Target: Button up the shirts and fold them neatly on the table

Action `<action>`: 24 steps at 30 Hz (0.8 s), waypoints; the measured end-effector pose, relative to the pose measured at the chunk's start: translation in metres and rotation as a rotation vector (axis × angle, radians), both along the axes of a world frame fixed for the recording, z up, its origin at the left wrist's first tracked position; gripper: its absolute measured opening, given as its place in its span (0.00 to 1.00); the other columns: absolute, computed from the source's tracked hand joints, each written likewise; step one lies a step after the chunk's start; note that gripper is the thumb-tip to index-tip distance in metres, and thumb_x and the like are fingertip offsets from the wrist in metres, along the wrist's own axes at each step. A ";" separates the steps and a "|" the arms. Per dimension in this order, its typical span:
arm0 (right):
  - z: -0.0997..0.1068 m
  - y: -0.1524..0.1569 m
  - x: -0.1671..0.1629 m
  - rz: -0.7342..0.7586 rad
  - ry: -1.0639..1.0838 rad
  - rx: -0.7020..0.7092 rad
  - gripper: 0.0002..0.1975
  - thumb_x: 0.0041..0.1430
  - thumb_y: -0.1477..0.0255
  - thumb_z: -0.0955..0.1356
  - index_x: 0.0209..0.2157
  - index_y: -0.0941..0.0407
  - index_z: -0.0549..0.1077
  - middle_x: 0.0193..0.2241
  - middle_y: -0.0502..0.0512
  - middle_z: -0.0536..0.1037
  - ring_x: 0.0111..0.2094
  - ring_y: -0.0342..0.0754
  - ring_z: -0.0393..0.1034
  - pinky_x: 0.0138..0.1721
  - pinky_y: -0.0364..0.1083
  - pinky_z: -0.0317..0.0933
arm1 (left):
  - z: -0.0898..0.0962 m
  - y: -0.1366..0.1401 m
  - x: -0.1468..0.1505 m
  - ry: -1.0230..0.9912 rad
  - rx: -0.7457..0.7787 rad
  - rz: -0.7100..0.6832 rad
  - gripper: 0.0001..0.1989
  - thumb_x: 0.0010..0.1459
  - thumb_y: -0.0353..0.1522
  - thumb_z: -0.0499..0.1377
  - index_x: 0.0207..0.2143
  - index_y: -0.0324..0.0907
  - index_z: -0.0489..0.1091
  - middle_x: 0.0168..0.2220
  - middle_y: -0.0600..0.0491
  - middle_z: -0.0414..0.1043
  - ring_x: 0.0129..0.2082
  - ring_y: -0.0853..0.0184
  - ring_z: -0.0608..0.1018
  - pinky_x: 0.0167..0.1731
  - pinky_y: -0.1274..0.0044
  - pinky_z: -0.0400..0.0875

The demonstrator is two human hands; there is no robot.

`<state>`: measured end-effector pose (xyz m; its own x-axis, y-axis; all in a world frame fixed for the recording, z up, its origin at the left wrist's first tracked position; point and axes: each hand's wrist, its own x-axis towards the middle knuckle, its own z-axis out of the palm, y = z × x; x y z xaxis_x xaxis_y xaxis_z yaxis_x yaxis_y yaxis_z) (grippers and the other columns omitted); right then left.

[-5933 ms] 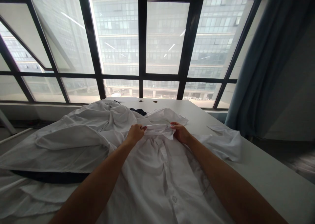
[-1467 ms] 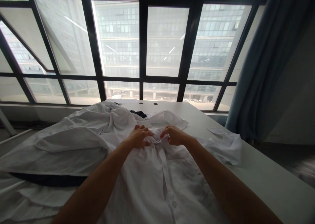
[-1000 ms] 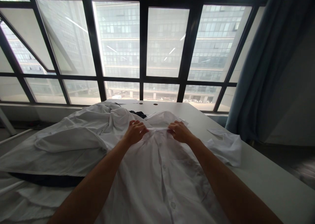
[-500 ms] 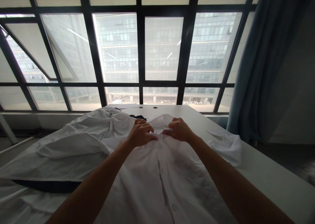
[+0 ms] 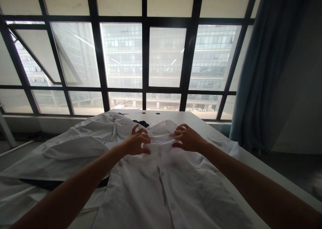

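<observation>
A white button-up shirt lies front up before me, its collar toward the window and its button placket running down the middle. At the collar's left end is my left hand, its curved fingers and thumb apart. My right hand is at the collar's right end, fingers bent against the cloth and thumb spread below them. Both hands touch the collar area without visibly pinching it.
More white garments lie heaped on the left, with dark cloth beneath. A white sleeve spreads on the right side of the white table. Beyond stand a black-framed window and a blue curtain.
My hands have moved apart from the collar's middle toward its two ends, and their fingers have loosened. The collar now shows between them. The view has tilted slightly upward.
</observation>
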<state>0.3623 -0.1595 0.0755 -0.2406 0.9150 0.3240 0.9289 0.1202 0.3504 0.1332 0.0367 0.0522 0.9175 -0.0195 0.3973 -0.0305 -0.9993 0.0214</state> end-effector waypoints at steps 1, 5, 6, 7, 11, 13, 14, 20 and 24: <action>-0.004 -0.001 0.000 0.005 -0.020 0.007 0.16 0.64 0.60 0.63 0.38 0.54 0.79 0.39 0.56 0.79 0.42 0.53 0.69 0.53 0.57 0.52 | 0.000 0.000 -0.003 0.013 0.012 -0.028 0.11 0.53 0.44 0.63 0.30 0.47 0.76 0.37 0.53 0.77 0.53 0.57 0.68 0.61 0.57 0.37; -0.011 0.002 -0.001 -0.012 -0.061 0.052 0.16 0.64 0.62 0.63 0.38 0.56 0.79 0.40 0.59 0.79 0.44 0.55 0.68 0.54 0.58 0.51 | 0.007 -0.014 -0.004 0.098 0.019 -0.104 0.09 0.56 0.40 0.62 0.28 0.46 0.75 0.33 0.53 0.77 0.45 0.60 0.73 0.56 0.63 0.54; -0.011 0.004 -0.001 -0.025 -0.063 0.065 0.15 0.64 0.63 0.63 0.38 0.57 0.79 0.39 0.60 0.79 0.44 0.55 0.68 0.53 0.57 0.52 | 0.009 -0.019 -0.002 0.123 0.008 -0.107 0.09 0.57 0.39 0.61 0.29 0.45 0.74 0.32 0.53 0.76 0.41 0.62 0.74 0.50 0.67 0.61; -0.011 0.006 -0.001 -0.041 -0.060 0.076 0.15 0.64 0.64 0.63 0.37 0.57 0.79 0.39 0.60 0.80 0.43 0.55 0.69 0.53 0.57 0.52 | 0.011 -0.024 0.000 0.145 -0.010 -0.099 0.08 0.57 0.38 0.60 0.30 0.44 0.74 0.32 0.52 0.76 0.36 0.64 0.75 0.43 0.71 0.66; -0.010 0.010 0.000 -0.096 -0.028 0.094 0.15 0.65 0.65 0.62 0.35 0.56 0.79 0.34 0.59 0.80 0.39 0.55 0.70 0.52 0.58 0.53 | 0.017 -0.029 0.006 0.170 -0.027 -0.008 0.10 0.59 0.37 0.57 0.40 0.43 0.73 0.31 0.52 0.75 0.24 0.68 0.73 0.25 0.77 0.64; -0.012 0.012 0.001 -0.095 -0.028 0.063 0.15 0.65 0.65 0.62 0.36 0.55 0.78 0.34 0.58 0.80 0.39 0.54 0.71 0.52 0.59 0.53 | 0.019 -0.019 0.009 0.172 0.033 0.022 0.12 0.60 0.40 0.55 0.36 0.42 0.73 0.28 0.52 0.74 0.22 0.69 0.72 0.24 0.77 0.64; -0.013 0.014 0.003 -0.092 -0.027 0.041 0.14 0.65 0.65 0.62 0.37 0.55 0.78 0.35 0.58 0.79 0.39 0.54 0.71 0.52 0.59 0.55 | 0.020 -0.012 0.011 0.173 0.061 0.034 0.14 0.61 0.41 0.54 0.32 0.41 0.73 0.26 0.51 0.73 0.22 0.68 0.72 0.24 0.77 0.64; -0.018 0.048 0.010 -0.200 0.149 0.004 0.14 0.64 0.73 0.61 0.47 0.56 0.73 0.43 0.63 0.76 0.37 0.52 0.73 0.44 0.52 0.64 | -0.002 0.026 0.046 -0.059 -0.051 0.126 0.13 0.58 0.40 0.58 0.37 0.40 0.73 0.36 0.47 0.74 0.32 0.62 0.77 0.32 0.73 0.72; -0.031 0.068 0.016 -0.331 0.297 0.080 0.26 0.61 0.73 0.64 0.61 0.54 0.61 0.61 0.64 0.61 0.49 0.55 0.70 0.46 0.50 0.65 | -0.039 0.037 0.062 -0.270 -0.158 0.248 0.29 0.55 0.38 0.61 0.57 0.41 0.61 0.57 0.39 0.64 0.53 0.54 0.72 0.48 0.62 0.69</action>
<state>0.3778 -0.0919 0.0448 0.1744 0.8963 0.4078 0.9745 -0.2165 0.0592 0.1950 0.0732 0.0130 0.7489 0.2706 0.6049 0.1860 -0.9620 0.2001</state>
